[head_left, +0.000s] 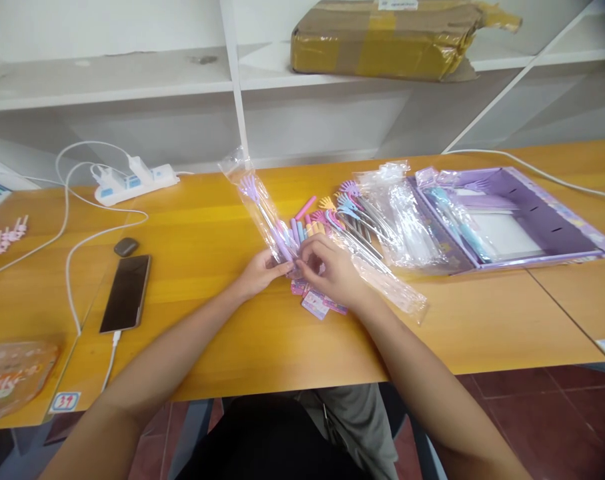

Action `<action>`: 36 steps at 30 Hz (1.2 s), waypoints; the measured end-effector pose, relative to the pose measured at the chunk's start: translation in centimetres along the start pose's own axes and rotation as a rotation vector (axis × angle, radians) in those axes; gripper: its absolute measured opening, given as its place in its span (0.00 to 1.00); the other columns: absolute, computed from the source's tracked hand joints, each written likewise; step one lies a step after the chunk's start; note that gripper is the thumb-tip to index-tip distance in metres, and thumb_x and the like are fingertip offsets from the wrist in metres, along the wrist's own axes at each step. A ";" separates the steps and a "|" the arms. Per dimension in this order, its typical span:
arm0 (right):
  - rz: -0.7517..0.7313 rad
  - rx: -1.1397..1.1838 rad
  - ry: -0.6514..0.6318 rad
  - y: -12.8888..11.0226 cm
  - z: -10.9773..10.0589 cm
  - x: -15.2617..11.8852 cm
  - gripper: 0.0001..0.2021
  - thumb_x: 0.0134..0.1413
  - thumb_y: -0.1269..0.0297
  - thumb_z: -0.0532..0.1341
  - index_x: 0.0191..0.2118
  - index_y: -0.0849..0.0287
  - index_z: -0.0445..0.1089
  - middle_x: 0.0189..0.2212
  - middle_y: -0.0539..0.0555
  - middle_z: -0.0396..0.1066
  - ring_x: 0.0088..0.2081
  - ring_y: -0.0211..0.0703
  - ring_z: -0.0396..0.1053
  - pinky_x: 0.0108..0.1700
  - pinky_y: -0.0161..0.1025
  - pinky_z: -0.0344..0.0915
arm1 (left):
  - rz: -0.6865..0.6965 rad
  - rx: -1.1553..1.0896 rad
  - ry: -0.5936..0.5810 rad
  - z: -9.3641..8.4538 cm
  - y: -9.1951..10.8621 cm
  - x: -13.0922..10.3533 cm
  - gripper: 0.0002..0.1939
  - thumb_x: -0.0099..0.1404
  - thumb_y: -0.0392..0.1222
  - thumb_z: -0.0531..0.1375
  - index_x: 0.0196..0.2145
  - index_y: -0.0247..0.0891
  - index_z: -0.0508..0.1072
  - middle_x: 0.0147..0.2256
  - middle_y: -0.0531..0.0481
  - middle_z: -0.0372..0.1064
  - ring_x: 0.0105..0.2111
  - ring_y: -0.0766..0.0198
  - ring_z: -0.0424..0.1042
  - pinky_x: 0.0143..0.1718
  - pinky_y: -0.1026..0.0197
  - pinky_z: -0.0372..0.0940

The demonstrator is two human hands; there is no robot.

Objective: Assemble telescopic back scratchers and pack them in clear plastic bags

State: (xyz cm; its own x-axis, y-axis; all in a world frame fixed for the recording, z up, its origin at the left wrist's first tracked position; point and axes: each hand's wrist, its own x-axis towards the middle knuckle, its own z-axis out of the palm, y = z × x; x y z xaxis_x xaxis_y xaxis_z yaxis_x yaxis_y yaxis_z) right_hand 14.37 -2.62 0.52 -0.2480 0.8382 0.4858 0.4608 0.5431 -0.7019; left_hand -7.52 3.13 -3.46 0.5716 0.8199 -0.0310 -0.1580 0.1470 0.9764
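Note:
A purple hand-shaped back scratcher (267, 215) lies inside a long clear plastic bag (231, 164), slanting up and left over the table. My left hand (260, 273) is closed on the lower end of this bagged back scratcher. My right hand (335, 272) pinches at the same end of the bag, its thumb and fingertips close together. Beyond my hands is a pile of loose back scratchers (349, 212) with purple, yellow, pink and blue heads, metal rods and coloured handles. Several small printed cards (315, 305) lie under my right hand, partly hidden by it.
Clear plastic bags (407, 223) lie right of the pile, against an open purple box (577, 243) holding another bagged item. To the left are a charging phone (126, 293), a dark earbud case (126, 247) and a power strip (137, 185). A taped carton (377, 43) sits on the shelf.

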 end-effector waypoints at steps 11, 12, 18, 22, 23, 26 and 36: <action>0.124 -0.016 0.034 0.0 0.3 0.0 0.09 0.64 0.68 0.66 0.35 0.52 0.66 0.28 0.47 0.70 0.27 0.39 0.67 0.32 0.38 0.62 | -0.030 -0.042 -0.064 0.8 0.8 -0.4 0.37 0.48 0.58 0.86 0.48 0.36 0.80 0.44 0.44 0.84 0.44 0.55 0.82 0.50 0.56 0.75; 0.121 -0.019 0.034 0.0 0.3 0.0 0.09 0.64 0.68 0.66 0.35 0.52 0.66 0.28 0.47 0.70 0.27 0.39 0.67 0.32 0.38 0.62 | -0.031 -0.034 -0.042 0.9 0.7 -0.4 0.37 0.48 0.58 0.86 0.48 0.36 0.80 0.44 0.44 0.84 0.44 0.56 0.82 0.50 0.56 0.75; 0.160 -0.038 0.029 -0.1 0.2 0.1 0.09 0.68 0.65 0.66 0.35 0.52 0.66 0.28 0.47 0.70 0.28 0.40 0.67 0.34 0.39 0.63 | -0.052 0.060 0.008 0.4 0.3 -0.2 0.32 0.55 0.61 0.82 0.45 0.35 0.81 0.36 0.48 0.80 0.35 0.62 0.77 0.42 0.59 0.72; 0.229 -0.011 0.031 -0.2 0.0 0.1 0.10 0.71 0.61 0.66 0.37 0.52 0.66 0.28 0.48 0.71 0.28 0.41 0.67 0.34 0.40 0.63 | -0.046 0.037 -0.018 0.1 0.4 -0.1 0.31 0.57 0.59 0.82 0.46 0.35 0.82 0.35 0.49 0.79 0.33 0.64 0.74 0.39 0.60 0.70; 0.238 -0.005 0.029 -0.1 -0.1 0.1 0.10 0.72 0.60 0.66 0.37 0.52 0.67 0.28 0.48 0.71 0.28 0.41 0.67 0.33 0.40 0.63 | -0.045 0.027 -0.021 0.1 0.5 -0.1 0.30 0.57 0.59 0.82 0.47 0.35 0.82 0.36 0.49 0.80 0.34 0.64 0.74 0.39 0.60 0.70; 0.231 -0.005 0.030 0.0 -0.1 0.1 0.11 0.73 0.57 0.67 0.38 0.52 0.68 0.29 0.48 0.72 0.29 0.42 0.68 0.34 0.41 0.63 | -0.051 -0.008 -0.021 0.1 0.5 0.0 0.30 0.55 0.57 0.83 0.47 0.35 0.83 0.40 0.47 0.81 0.36 0.63 0.75 0.41 0.60 0.70; 0.307 0.060 0.039 0.4 0.2 -0.1 0.13 0.72 0.50 0.68 0.41 0.52 0.69 0.30 0.49 0.75 0.30 0.44 0.70 0.35 0.42 0.66 | -0.050 0.008 -0.029 0.0 0.4 -0.1 0.28 0.57 0.56 0.81 0.46 0.35 0.81 0.37 0.47 0.79 0.36 0.61 0.75 0.41 0.58 0.69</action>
State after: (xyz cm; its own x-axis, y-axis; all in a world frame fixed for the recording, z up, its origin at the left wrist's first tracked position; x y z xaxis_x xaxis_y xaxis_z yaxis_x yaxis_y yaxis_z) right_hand 14.43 -2.42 0.06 -0.0712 0.9616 0.2650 0.4578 0.2675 -0.8478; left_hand -7.67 3.15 -3.06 0.6015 0.7955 -0.0735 -0.1227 0.1829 0.9754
